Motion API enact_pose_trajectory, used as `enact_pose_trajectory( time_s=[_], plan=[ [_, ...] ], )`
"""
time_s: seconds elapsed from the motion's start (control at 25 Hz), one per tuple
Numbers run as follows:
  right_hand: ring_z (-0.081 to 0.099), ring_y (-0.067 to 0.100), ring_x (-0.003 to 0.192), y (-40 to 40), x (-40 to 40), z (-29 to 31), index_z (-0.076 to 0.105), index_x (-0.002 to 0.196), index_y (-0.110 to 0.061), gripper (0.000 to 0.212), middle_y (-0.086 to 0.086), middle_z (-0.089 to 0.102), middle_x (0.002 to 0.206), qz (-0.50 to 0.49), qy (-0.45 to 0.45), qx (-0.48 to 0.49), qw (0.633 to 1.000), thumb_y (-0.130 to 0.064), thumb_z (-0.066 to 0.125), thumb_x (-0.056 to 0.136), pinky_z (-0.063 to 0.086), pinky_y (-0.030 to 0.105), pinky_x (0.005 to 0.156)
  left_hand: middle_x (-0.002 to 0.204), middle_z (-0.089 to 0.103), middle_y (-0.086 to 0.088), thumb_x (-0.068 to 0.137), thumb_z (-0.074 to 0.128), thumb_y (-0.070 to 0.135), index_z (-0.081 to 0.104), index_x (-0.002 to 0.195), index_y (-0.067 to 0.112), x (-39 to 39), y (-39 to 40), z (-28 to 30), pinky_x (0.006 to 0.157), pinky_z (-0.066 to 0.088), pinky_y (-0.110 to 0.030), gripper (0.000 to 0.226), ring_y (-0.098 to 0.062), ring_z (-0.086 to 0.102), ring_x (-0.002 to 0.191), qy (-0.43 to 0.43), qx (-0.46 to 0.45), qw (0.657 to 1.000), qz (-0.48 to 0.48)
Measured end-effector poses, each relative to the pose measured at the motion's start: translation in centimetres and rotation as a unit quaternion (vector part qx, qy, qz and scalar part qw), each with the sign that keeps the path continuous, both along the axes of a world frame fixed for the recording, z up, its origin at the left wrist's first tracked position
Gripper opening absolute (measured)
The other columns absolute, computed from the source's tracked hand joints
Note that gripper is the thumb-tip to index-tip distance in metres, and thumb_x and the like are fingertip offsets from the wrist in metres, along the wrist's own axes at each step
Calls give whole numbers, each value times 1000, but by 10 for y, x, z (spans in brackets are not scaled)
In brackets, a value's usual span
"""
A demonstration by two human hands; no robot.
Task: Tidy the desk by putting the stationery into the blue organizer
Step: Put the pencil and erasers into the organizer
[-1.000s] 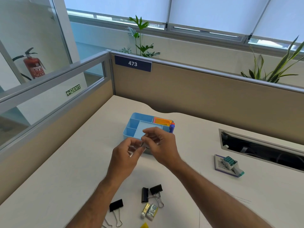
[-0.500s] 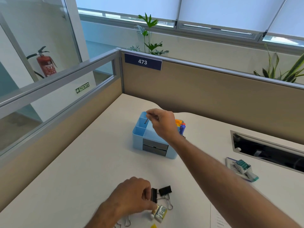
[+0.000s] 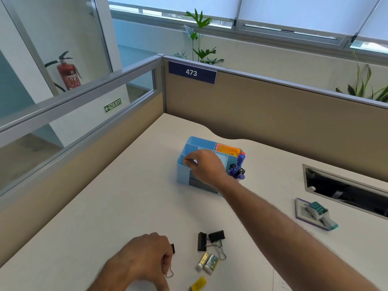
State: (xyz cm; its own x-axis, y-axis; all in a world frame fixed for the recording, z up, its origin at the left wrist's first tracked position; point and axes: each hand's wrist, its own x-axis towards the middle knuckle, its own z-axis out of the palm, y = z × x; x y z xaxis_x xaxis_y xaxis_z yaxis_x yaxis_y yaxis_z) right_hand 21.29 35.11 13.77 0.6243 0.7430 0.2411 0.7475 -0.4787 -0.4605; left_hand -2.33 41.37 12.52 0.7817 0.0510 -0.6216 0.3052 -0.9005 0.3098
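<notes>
Now right hand (image 3: 204, 164) lower over organizer (image 3: 182, 171)

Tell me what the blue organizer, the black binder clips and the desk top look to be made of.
Blue organizer: likely moulded plastic, smooth matte walls of even colour and thin dividers. Black binder clips: probably painted sheet metal with bare wire handles, which glint silver. Desk top: looks like off-white laminate, flat with a soft sheen; the core is not visible.
</notes>
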Motion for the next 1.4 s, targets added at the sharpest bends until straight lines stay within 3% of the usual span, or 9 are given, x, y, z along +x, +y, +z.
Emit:
enact_pose_trajectory(
  time_s=[0.12, 0.28, 0.6, 0.72, 0.88, 0.96, 1.24, 1.32, 1.4],
  plan=[
    [61, 22, 95, -8, -6, -2, 73, 108, -18, 25, 3, 72, 106, 1, -13, -11, 1000, -34, 60, 94, 48, 35, 75, 90, 60, 15, 70, 75, 27, 62, 66, 27, -1, -10, -5, 74, 49, -23, 14, -10, 61, 82, 28, 21, 999, -25],
    [59, 19, 100, -19, -14, -9, 71, 110, -19, 30, 0, 70, 110, -14, -12, 21, 1000, -41, 60, 92, 50, 37, 79, 126, 60, -4, 81, 64, 6, 73, 103, 14, 3, -27, -17, 98, 48, -31, 25, -25, 61, 111, 48, 61, 995, -68],
    [53, 4, 70, -39, -27, -6, 74, 93, -19, 17, -4, 74, 90, -8, -6, 130, 991, -34, 66, 89, 46, 26, 62, 67, 64, 15, 69, 72, 36, 64, 66, 31, -1, -9, -19, 65, 50, -18, 9, -2, 64, 68, -86, -76, 992, 51],
    [60, 8, 57, -43, -33, -6, 75, 87, -14, 13, -4, 74, 78, -10, 96, 211, 973, -27, 71, 86, 50, 22, 56, 64, 71, 6, 74, 76, 21, 68, 70, 24, 15, 1, -6, 60, 55, -23, 10, -5, 66, 57, -229, -195, 934, 191],
    [69, 10, 73, -44, -42, -7, 75, 93, -12, 18, -2, 74, 84, -11, 207, 203, 957, -28, 73, 85, 58, 26, 66, 71, 74, -8, 80, 74, 1, 69, 80, 12, 39, 7, 12, 61, 59, -33, 13, -22, 73, 66, -410, -307, 785, 349],
    [71, 16, 72, -44, -46, -3, 74, 95, -9, 19, 5, 74, 83, -16, 301, 199, 932, -26, 73, 86, 60, 31, 64, 75, 75, -5, 81, 74, 2, 69, 83, 10, 49, 4, 13, 63, 60, -32, 11, -22, 74, 71, -450, -321, 743, 377],
    [73, 34, 80, -46, -48, 12, 66, 102, 4, 24, 19, 72, 86, -70, 557, 326, 761, 2, 74, 80, 61, 37, 70, 80, 76, -1, 83, 74, 7, 71, 90, 13, 65, -10, -3, 71, 62, -36, 10, -19, 75, 76, -503, -321, 685, 418],
    [73, 32, 82, -45, -48, 16, 66, 103, 1, 24, 18, 73, 87, -83, 526, 346, 773, 2, 73, 80, 61, 38, 71, 86, 76, 0, 83, 76, 13, 70, 98, 14, 69, -10, -6, 75, 62, -39, 16, -17, 74, 80, -493, -323, 685, 428],
    [73, 26, 82, -40, -45, 20, 67, 104, -2, 24, 15, 73, 88, -85, 419, 369, 825, -2, 74, 81, 61, 37, 72, 97, 73, 6, 80, 79, 24, 63, 109, 21, 72, -8, -7, 74, 60, -31, 34, -11, 72, 85, -456, -318, 703, 443]
  ],
)
